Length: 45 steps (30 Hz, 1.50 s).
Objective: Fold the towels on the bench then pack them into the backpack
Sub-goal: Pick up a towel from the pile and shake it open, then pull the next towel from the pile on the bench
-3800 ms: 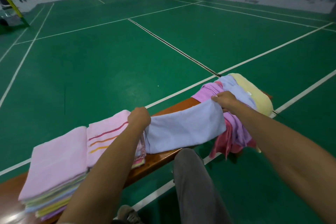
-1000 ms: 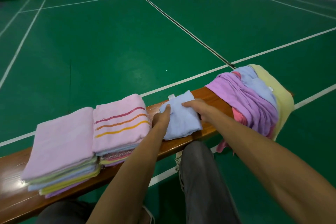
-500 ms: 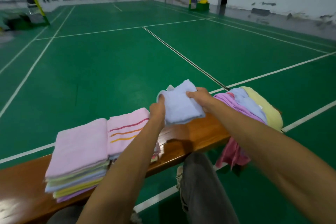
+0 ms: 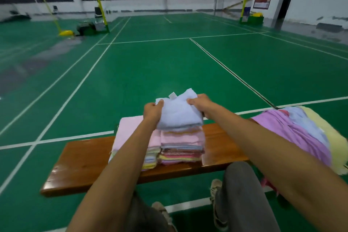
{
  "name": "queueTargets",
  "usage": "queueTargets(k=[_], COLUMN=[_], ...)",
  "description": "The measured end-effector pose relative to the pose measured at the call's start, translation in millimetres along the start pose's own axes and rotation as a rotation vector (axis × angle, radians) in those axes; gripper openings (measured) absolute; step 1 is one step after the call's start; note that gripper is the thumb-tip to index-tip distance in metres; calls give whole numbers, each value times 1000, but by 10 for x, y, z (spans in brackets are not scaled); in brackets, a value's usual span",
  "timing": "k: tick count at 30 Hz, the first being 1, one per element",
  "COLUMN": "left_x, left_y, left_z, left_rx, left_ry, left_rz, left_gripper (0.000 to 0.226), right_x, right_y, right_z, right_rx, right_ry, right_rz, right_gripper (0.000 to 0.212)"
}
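Half a second ago the folded blue towel (image 4: pixel 178 114) was up in the air over the bare wood; now it sits on top of the right stack of folded towels (image 4: pixel 181 146), in the middle of the frame. A small white tag sticks up at its far edge.

Both hands hold it. On the near-left corner, the left hand (image 4: pixel 153 112) has its fingers curled round the edge. At the far-right side, the right hand (image 4: pixel 200 103) grips with its fingers tucked under the cloth. Both arms reach in from the bottom of the frame.

That stack has pink, blue, yellow and red layers. Just left of it, touching it, is a second stack of folded towels (image 4: pixel 130 132) with a pale pink one on top; the left arm hides part of it.

Both stacks rest on the brown wooden worktop (image 4: pixel 84 164), which runs across the lower middle. At the right edge of the frame lies a messy heap of unfolded towels (image 4: pixel 301 133), purple, blue, pale yellow and a bit of pink, hanging over the front.

Below the worktop you can see two grey trouser legs (image 4: pixel 243 198) and shoes.

Behind it all is a green court floor (image 4: pixel 150 66) with white lines. Far off at the top are yellow posts (image 4: pixel 99 5), dark windows and a white wall.
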<state>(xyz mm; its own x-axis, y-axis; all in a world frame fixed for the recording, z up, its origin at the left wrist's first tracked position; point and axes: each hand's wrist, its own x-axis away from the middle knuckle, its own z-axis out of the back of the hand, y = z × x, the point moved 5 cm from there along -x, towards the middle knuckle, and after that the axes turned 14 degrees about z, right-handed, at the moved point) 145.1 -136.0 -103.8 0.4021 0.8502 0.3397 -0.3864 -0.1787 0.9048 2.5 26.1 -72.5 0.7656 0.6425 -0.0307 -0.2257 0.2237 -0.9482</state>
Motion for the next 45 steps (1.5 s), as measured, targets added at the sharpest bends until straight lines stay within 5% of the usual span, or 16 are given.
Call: queueTargets(k=[10, 14, 20, 25, 45], left_x=[-38, -215, -329, -262, 105], left_y=[-130, -566, -575, -275, 554], left_z=[1255, 1368, 1319, 888, -1432], left_rx=[-349, -721, -866, -968, -940], left_ry=[320, 215, 210, 251, -66], left_rz=[-111, 71, 102, -250, -552], left_gripper=[40, 52, 79, 59, 54], right_x=[19, 135, 131, 123, -390], right_y=[-182, 99, -10, -206, 263], right_z=[-1254, -1543, -1548, -1569, 366], right_rx=[-62, 274, 598, 887, 940], right_ry=[-127, -183, -138, -138, -24], right_rz=[-32, -51, 128, 476, 339], right_gripper=[28, 42, 42, 35, 43])
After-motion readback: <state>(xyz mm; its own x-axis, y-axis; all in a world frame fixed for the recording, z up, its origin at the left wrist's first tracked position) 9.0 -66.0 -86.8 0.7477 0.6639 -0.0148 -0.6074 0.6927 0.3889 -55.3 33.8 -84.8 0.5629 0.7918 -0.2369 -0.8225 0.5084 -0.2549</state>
